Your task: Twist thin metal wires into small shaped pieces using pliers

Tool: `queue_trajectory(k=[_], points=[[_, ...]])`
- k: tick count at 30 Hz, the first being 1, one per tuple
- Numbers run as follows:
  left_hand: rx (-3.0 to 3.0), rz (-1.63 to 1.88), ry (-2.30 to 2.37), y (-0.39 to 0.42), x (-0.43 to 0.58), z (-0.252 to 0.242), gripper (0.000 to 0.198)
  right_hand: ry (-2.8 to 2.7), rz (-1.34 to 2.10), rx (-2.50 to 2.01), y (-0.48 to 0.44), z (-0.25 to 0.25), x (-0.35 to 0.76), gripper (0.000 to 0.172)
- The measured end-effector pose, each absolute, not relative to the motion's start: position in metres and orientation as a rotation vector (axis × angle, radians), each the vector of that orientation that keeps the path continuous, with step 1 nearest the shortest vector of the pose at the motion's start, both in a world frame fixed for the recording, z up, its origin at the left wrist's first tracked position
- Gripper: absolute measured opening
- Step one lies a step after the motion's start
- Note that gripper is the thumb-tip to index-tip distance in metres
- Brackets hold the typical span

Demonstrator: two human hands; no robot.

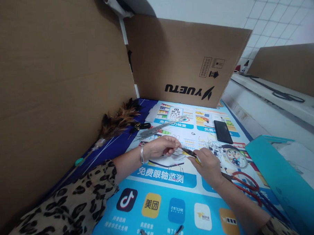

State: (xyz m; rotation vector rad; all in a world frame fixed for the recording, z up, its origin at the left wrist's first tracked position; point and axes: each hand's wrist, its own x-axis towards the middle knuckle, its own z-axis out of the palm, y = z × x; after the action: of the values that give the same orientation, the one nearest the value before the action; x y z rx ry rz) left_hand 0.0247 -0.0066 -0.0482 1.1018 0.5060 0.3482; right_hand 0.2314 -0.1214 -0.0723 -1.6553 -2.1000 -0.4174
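Observation:
My left hand point(165, 146), with a silver bangle on its wrist, is closed in a pinch over the middle of the printed table cover. Its fingertips hold what looks like a thin wire, mostly too fine to make out. My right hand point(208, 164) is wrapped round pliers point(189, 151) with dark jaws and yellow handles. The jaws point left and meet the left fingertips. Loops of thin wire point(175, 172) lie just below the hands. Behind them rests a bundle of straight silver wires point(164, 126).
Right of my hands are a black phone point(223, 132), a round dish point(236, 157), red-handled scissors point(247, 183) and a teal box point(284, 181). Keys point(142, 126) and a feather duster point(118, 119) lie left. Cardboard panels point(185, 57) stand behind and left.

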Motion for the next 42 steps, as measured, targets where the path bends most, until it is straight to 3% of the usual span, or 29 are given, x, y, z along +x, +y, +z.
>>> queue_trajectory(k=[4, 12, 42], points=[[0.916, 0.595, 0.539, -0.023, 0.034, -0.049, 0.019, -2.094, -0.54, -1.737, -0.122, -0.067, 0.233, 0.028], [0.848, 0.652, 0.575, -0.041, 0.037, -0.046, 0.023, -2.185, -0.705, -1.734, -0.122, -0.061, 0.234, 0.027], [1.278, 0.548, 0.702, -0.028, 0.032, -0.044, 0.022, -2.314, -0.653, -1.614, -0.124, -0.056, 0.236, 0.021]])
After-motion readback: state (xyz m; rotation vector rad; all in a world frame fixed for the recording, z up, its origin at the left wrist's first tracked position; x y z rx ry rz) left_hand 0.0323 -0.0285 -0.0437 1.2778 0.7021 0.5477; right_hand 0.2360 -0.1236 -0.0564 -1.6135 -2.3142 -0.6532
